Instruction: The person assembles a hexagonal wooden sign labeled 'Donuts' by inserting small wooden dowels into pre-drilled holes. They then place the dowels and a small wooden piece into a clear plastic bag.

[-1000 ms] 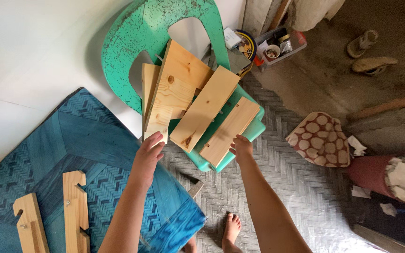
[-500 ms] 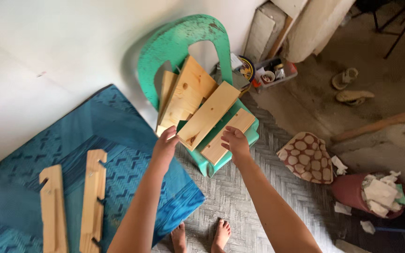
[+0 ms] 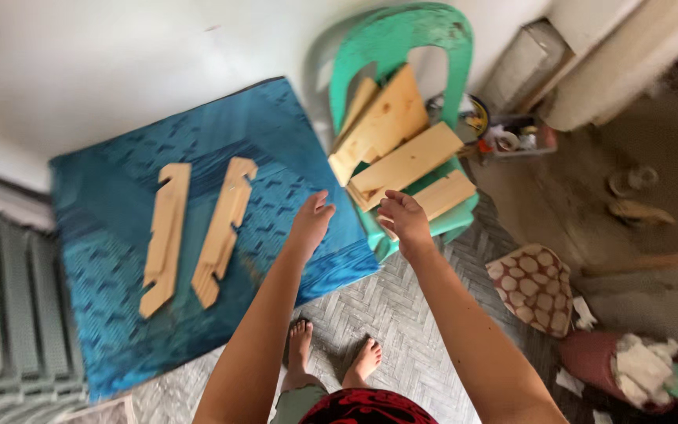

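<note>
Left hand [image 3: 311, 222] open and empty; right hand [image 3: 403, 217] loosely curled, seemingly empty, near planks [image 3: 406, 165]

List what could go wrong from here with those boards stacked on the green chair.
1. The wooden boards lean loosely against the green plastic chair; pulling one out could send the others sliding off.
2. Bare feet stand just below the chair's seat edge, so a falling board might land on them.
3. Both hands, left hand and right hand, look empty and are near unfinished edges, so splinters seem possible.
</note>
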